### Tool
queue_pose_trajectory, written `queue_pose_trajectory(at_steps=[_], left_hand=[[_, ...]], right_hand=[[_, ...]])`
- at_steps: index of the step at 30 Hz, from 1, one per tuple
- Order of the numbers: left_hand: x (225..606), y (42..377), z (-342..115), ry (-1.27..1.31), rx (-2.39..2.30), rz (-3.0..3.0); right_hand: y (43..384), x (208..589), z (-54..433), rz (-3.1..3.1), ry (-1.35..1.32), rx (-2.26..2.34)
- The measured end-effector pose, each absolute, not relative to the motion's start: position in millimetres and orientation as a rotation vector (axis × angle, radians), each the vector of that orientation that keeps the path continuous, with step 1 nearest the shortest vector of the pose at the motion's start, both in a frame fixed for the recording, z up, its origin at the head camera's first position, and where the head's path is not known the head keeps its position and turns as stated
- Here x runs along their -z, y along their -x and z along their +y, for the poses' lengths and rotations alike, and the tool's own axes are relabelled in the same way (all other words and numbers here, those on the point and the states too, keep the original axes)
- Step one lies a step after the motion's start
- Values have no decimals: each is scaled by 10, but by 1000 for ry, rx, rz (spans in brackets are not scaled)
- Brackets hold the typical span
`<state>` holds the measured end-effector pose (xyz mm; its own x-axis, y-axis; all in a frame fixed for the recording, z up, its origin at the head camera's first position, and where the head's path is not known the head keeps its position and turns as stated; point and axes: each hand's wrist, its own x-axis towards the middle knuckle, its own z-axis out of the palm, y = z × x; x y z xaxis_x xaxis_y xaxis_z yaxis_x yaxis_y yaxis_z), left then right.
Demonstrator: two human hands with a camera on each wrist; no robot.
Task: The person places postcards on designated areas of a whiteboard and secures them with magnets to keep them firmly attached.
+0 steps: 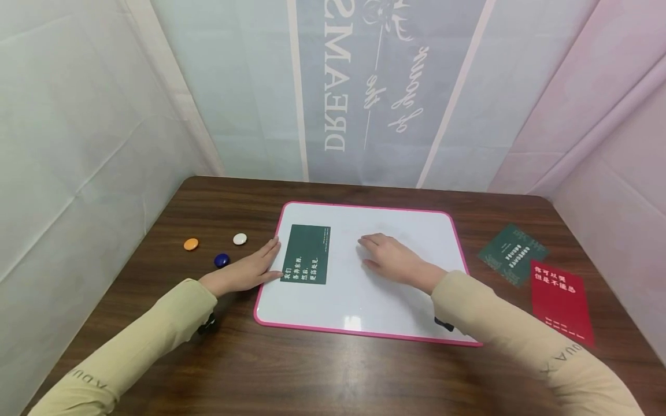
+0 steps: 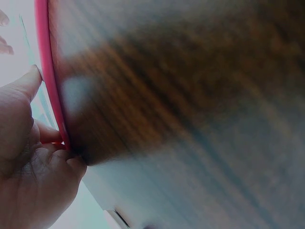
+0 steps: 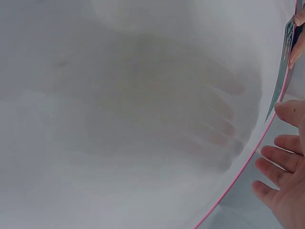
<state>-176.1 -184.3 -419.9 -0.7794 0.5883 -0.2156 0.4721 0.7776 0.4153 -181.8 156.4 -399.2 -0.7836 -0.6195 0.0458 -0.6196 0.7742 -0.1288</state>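
A whiteboard with a pink rim lies flat on the table. Near its left side is a dark green card printed with white characters. My left hand rests at the board's left edge, its thumb at the card's lower left corner and its other fingers along the rim. In the left wrist view, that hand's thumb and fingers touch the pink rim. My right hand is over the middle of the whiteboard with relaxed fingers and holds nothing. The right wrist view shows its fingers spread above the white surface.
Left of the board lie an orange disc, a white disc and a blue disc. To the right, another green card lies beside a red card. Cloth backdrops surround the wooden table.
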Motion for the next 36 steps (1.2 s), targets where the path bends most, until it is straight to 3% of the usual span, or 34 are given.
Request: queue_pose_trajectory(at_steps=[36], left_hand=[[4158,1773,-1810,-782,-464,2624]], right_hand=[[1730,3948,2592,-2991,-800,-285]])
